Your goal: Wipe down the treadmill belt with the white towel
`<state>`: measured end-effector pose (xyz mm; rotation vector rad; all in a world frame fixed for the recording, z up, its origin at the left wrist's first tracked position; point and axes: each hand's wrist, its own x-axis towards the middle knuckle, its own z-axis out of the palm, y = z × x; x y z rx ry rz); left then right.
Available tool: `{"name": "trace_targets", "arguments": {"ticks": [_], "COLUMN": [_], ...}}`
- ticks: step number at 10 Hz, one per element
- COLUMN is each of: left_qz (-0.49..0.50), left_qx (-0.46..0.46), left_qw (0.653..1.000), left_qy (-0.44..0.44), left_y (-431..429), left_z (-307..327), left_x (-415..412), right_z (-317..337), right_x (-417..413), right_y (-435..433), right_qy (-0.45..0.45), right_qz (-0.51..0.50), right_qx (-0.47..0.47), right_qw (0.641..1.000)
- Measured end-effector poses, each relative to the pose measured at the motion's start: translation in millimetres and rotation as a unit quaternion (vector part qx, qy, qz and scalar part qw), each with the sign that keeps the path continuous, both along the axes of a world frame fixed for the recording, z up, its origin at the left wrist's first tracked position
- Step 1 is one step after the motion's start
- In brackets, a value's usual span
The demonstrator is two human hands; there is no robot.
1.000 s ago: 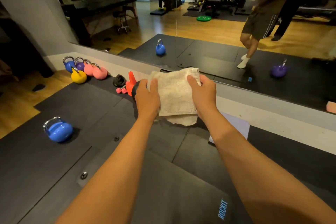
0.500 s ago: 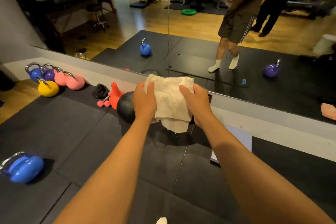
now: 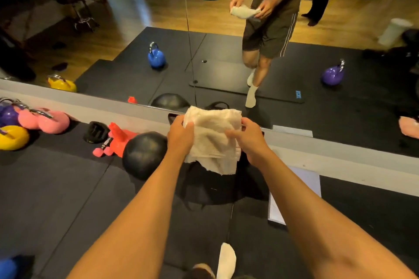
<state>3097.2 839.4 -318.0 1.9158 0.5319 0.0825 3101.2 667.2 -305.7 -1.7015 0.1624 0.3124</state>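
Your left hand (image 3: 180, 136) is gripping the left edge of the white towel (image 3: 213, 133), with the thumb laid over the near face of the cloth; your right hand (image 3: 251, 140) is gripping the right edge in the same way; neither hand is holding anything else. Both hands are holding the towel up in front of you, above the black floor mats (image 3: 56, 199).

The towel is hanging between the hands folded in several layers; its lower corner is drooping free below your grip. Treat it as light, soft and limp; it is offering no stiffness of its own and is likely to sag or fall open wherever you are not supporting it. The surface is looking like looped terry, so expect it to drag on a belt rather than slide. Take hold along the folded edges, or bunch the layers into a pad under a flat palm; avoid carrying it by one corner.

A black ball (image 3: 144, 154) is lying on the mats just left of your left hand; pink kettlebells (image 3: 45, 120) and a yellow kettlebell (image 3: 12, 137) are sitting well to the left; a white sheet (image 3: 301, 188) is lying to the right, beside your right forearm. The mirror (image 3: 226, 63) along the far wall is reflecting you holding the towel. No treadmill belt is showing in this view; judge the wiping as not yet begun.
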Motion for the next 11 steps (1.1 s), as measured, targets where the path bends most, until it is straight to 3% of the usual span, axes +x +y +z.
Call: {"name": "trace_targets", "arguments": {"ticks": [2, 5, 7, 8, 10, 11], "left_qz": [-0.052, -0.085, -0.101, -0.199, -0.344, -0.338], "left_qx": [-0.012, 0.021, 0.043, 0.081, 0.134, 0.119], "left_qw": [0.993, 0.986, 0.98, 0.96, 0.88, 0.884], "left_qy": [0.104, 0.14, 0.163, 0.179, 0.298, 0.299], "left_y": [16.1, 46.7, 50.7, 42.0, 31.6, 28.9], "left_z": [-49.1, -163.7, -267.6, -330.8, -359.4, -347.3], "left_x": [78.8, 203.0, 276.2, 301.4, 310.1, 306.0], "right_z": [-57.0, -164.1, -267.4, -321.5, -377.0, -380.3], "right_x": [86.6, 198.6, 269.5, 299.3, 325.4, 323.1], "right_y": [18.3, 43.7, 46.3, 40.5, 27.5, 23.5], "right_qy": [0.054, 0.106, 0.159, 0.178, 0.251, 0.237], "right_qz": [-0.073, -0.172, -0.184, -0.169, -0.08, -0.073], "right_qx": [-0.026, -0.113, -0.158, -0.191, -0.205, -0.215], "right_qw": [0.996, 0.973, 0.957, 0.951, 0.943, 0.945]}}
